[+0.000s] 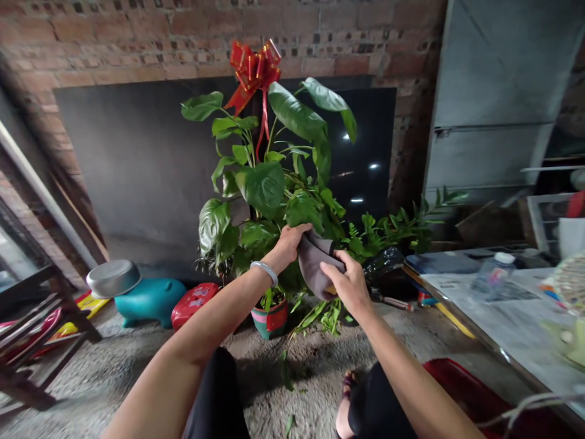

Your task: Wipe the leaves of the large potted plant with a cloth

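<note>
A leafy green potted plant point(262, 186) stands in front of me, topped with a red ribbon bow point(256, 67). My left hand point(291, 241), with a pale bangle point(265, 272) at the wrist, is closed on the upper left edge of a grey-brown cloth point(314, 262). The cloth's right side is gripped by my right hand point(351, 280), thumb in front. Something yellowish shows under the cloth's lower edge; I cannot make out what it is. Behind the cloth, leaves are partly hidden.
A small painted pot point(270, 318) sits low before the plant. Left of it are a red stool point(194, 305), a teal animal-shaped stool point(150, 300) and a metal basin point(114, 278). At right, a paper-covered table point(450, 286) carries a plastic bottle point(496, 271).
</note>
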Available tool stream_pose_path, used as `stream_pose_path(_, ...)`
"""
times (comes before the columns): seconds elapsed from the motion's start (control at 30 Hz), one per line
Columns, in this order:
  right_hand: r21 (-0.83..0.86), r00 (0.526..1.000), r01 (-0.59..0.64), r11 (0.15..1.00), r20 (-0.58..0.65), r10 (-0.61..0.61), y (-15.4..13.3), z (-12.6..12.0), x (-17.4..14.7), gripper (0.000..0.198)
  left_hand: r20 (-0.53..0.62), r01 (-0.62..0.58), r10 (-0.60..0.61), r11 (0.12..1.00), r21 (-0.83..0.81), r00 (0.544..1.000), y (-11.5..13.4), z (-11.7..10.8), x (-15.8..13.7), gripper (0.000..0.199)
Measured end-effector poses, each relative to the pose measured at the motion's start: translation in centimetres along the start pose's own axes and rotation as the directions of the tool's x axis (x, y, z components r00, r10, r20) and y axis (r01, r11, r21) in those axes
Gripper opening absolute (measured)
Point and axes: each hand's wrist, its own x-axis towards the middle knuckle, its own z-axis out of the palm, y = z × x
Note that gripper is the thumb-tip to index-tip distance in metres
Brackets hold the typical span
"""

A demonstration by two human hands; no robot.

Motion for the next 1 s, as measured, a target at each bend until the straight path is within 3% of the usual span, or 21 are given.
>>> stream_pose_path(0.1,-0.065,0.994,-0.041,0.997,0.094,0.047,-0.2,-1.8,-1.4,0.037,-0.123,0.011,-0.01,1.0,0.003,0.992,0.2,-1.1,-0.2,0.038)
stream_pose_path(0.17,-0.04,0.997,-0.033,0.999,0.07,0.035,-1.2,-3.4,-1.5,0.036,-0.16,0.04,-0.039,0.999,0.006,0.986,0.6,-2.0,-0.4,0.036)
stream_pose_path(0.27,0.043,0.981,0.13,0.991,-0.154,-0.122,-4.1,-5.2,0.1,0.038,-0.191,0.08,-0.075,0.997,0.018,0.979,0.9,-2.8,-0.8,0.03)
stream_pose_path(0.37,0.012,0.893,0.318,0.948,-0.339,-0.296,-6.3,-4.3,2.5,0.038,-0.185,0.105,-0.1,0.994,0.017,0.978,1.0,-2.6,-1.2,0.019)
stream_pose_path(0.4,-0.012,0.881,0.347,0.938,-0.338,-0.331,-6.2,-3.5,3.0,0.038,-0.173,0.109,-0.105,0.994,0.017,0.979,1.1,-2.5,-1.2,0.015)
stream_pose_path(0.47,-0.051,0.912,0.336,0.94,-0.232,-0.339,-5.1,-1.7,2.8,0.038,-0.147,0.099,-0.095,0.995,0.021,0.985,1.3,-2.5,-1.4,0.009)
stream_pose_path(0.57,-0.061,0.984,0.171,0.983,-0.042,-0.174,-2.1,-0.2,0.3,0.036,-0.166,0.063,-0.055,0.997,0.039,0.984,1.7,-3.2,-1.5,0.013)
stream_pose_path(0.63,-0.02,0.998,0.049,0.999,-0.035,-0.05,-1.2,-0.5,-1.4,0.036,-0.203,0.069,-0.059,0.997,0.044,0.977,2.0,-4.0,-1.7,0.019)
stream_pose_path(0.7,0.049,0.994,0.026,0.998,-0.108,-0.021,-1.8,-1.5,-1.9,0.039,-0.211,0.091,-0.08,0.995,0.044,0.974,2.2,-4.6,-1.8,0.019)
stream_pose_path(0.77,0.086,0.972,0.117,0.989,-0.213,-0.096,-3.5,-2.1,-0.9,0.04,-0.187,0.11,-0.1,0.993,0.044,0.977,2.4,-4.6,-2.0,0.012)
stream_pose_path(0.87,-0.002,0.906,0.303,0.953,-0.311,-0.289,-5.4,-1.4,2.0,0.038,-0.161,0.107,-0.099,0.993,0.041,0.982,2.4,-4.0,-2.2,0.005)
stream_pose_path(0.93,-0.102,0.889,0.36,0.927,-0.263,-0.375,-4.5,-0.1,3.3,0.035,-0.157,0.085,-0.078,0.995,0.043,0.984,2.5,-3.8,-2.3,0.008)
stream_pose_path(1.0,-0.156,0.929,0.304,0.94,-0.17,-0.328,-1.5,0.8,3.3,0.033,-0.164,0.066,-0.057,0.997,0.047,0.985,2.6,-4.1,-2.4,0.014)
